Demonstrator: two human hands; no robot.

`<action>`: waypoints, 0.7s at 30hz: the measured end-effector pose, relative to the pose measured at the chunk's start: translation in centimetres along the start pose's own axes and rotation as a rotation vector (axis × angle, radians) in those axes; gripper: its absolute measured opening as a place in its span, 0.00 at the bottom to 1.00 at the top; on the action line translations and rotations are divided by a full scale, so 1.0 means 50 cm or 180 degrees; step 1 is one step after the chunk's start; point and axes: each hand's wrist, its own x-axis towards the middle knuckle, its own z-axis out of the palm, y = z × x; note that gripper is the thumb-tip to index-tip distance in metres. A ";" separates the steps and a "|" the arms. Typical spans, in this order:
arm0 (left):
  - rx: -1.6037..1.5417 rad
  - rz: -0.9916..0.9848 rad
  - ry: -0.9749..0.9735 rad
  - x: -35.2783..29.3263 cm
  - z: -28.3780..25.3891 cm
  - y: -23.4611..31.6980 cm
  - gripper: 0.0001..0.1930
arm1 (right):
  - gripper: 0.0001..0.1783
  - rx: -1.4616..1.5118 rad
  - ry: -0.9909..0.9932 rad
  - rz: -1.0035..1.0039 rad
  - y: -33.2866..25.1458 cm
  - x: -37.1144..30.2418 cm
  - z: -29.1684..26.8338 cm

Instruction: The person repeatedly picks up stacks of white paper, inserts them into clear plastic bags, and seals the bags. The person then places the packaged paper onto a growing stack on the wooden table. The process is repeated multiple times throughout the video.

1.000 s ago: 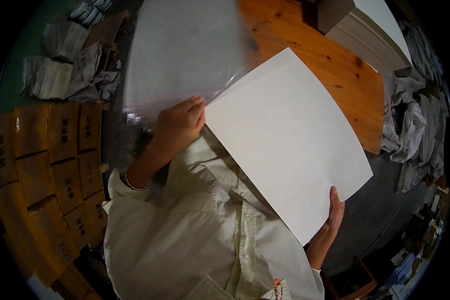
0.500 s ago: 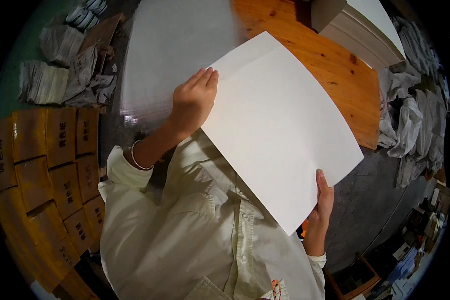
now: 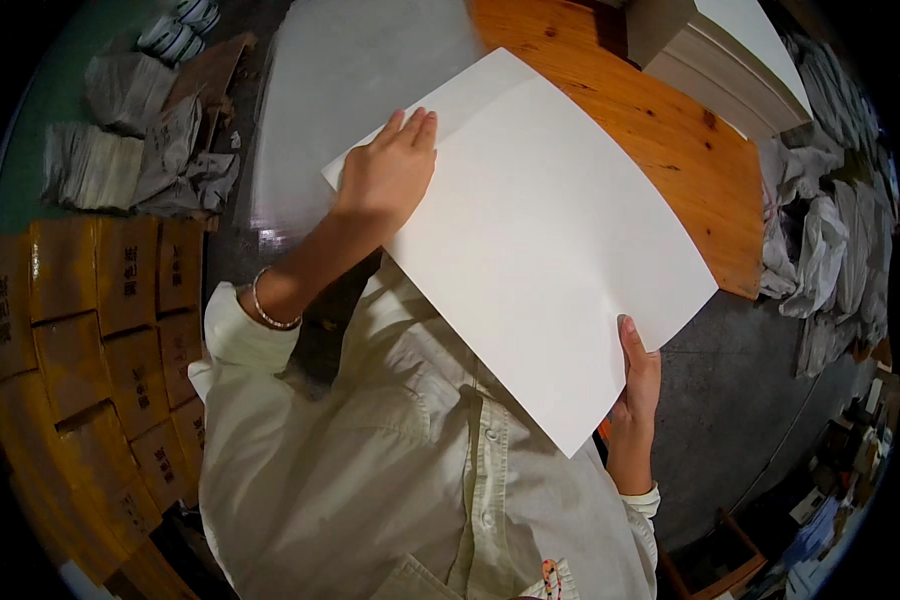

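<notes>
A large white paper sheet (image 3: 540, 230), possibly a thin stack, lies slanted before my chest, bowed slightly along its length. My right hand (image 3: 638, 385) grips its lower right edge, thumb on top and fingers tucked underneath. Across the upper left part rests my left hand (image 3: 385, 180), palm down with its fingers stretched out on the surface; its thumb is hidden. The sheet's left corner shows beyond that hand. Under the upper left of the sheet lies a pile of clear plastic sheets or sleeves (image 3: 360, 60).
An orange-brown wooden tabletop (image 3: 725, 215) carries a tall white paper stack (image 3: 715, 70) at the far right. Taped cardboard boxes (image 3: 65, 340) are piled at left. Crumpled plastic wrapping (image 3: 820, 250) lies at right, with wrapped bundles (image 3: 90, 170) at far left.
The sheet has shifted slightly left and upward. My left hand has moved left, and its fingers now lie over the sheet, with a corner exposed past it. My right hand keeps its grip.
</notes>
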 end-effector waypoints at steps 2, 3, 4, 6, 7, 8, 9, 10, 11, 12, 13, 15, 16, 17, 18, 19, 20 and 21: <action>0.0109 0.0045 -0.0259 0.011 0.026 -0.004 0.18 | 0.23 -0.0120 0.0035 0.0008 0.000 -0.002 -0.001; 0.0138 0.0067 -0.0295 0.018 0.031 -0.004 0.18 | 0.23 -0.0177 0.0055 0.0007 -0.001 -0.003 -0.001; 0.0167 0.0088 -0.0332 0.023 0.033 -0.002 0.18 | 0.22 -0.0215 0.0053 -0.0014 -0.004 -0.004 0.000; 0.0002 0.0102 -0.0308 0.032 0.035 0.003 0.18 | 0.22 -0.0266 0.0062 -0.0045 -0.001 -0.008 0.003; -0.0080 0.0108 -0.0298 0.035 0.035 0.006 0.18 | 0.23 -0.0226 0.0039 -0.0021 -0.001 -0.008 0.005; -0.0094 0.0222 -0.0222 0.035 0.036 0.011 0.18 | 0.23 -0.0182 0.0025 0.0007 -0.002 -0.008 0.008; -0.0108 0.0335 -0.0148 0.032 0.036 0.016 0.18 | 0.24 -0.0139 0.0009 0.0036 -0.002 -0.008 0.011; -0.0121 0.0446 -0.0073 0.030 0.035 0.022 0.18 | 0.25 -0.0078 0.0015 0.0037 0.002 -0.005 0.011; -0.0117 0.0457 -0.0128 0.029 0.031 0.027 0.19 | 0.25 -0.0017 0.0015 0.0034 0.011 0.002 0.011; -0.0113 0.0465 -0.0183 0.029 0.025 0.033 0.20 | 0.26 0.0044 0.0014 0.0033 0.015 0.005 0.014; -0.0109 0.0472 -0.0239 0.029 0.019 0.037 0.22 | 0.26 0.0011 0.0009 0.0044 0.014 0.003 0.022; 0.0095 0.0482 -0.0249 0.029 0.009 0.045 0.20 | 0.27 -0.0044 -0.0008 0.0057 0.011 -0.009 0.053; 0.0197 0.0484 -0.0255 0.030 0.004 0.049 0.19 | 0.27 -0.0063 0.0013 0.0088 0.018 -0.008 0.065; 0.0196 0.0526 -0.0286 0.032 -0.003 0.054 0.19 | 0.27 -0.0085 0.0041 0.0118 0.024 -0.008 0.077; 0.0196 0.0567 -0.0317 0.034 -0.011 0.059 0.20 | 0.27 -0.0108 0.0068 0.0148 0.030 -0.007 0.092; 0.0198 0.0607 -0.0348 0.034 -0.016 0.064 0.20 | 0.27 0.0032 -0.0031 0.0008 0.036 -0.007 0.109; 0.0220 0.0653 -0.0336 0.034 -0.020 0.067 0.20 | 0.26 0.0116 -0.0132 0.0007 0.039 -0.002 0.118; 0.0244 0.0696 -0.0325 0.033 -0.023 0.069 0.20 | 0.26 0.0200 -0.0235 0.0006 0.041 0.005 0.125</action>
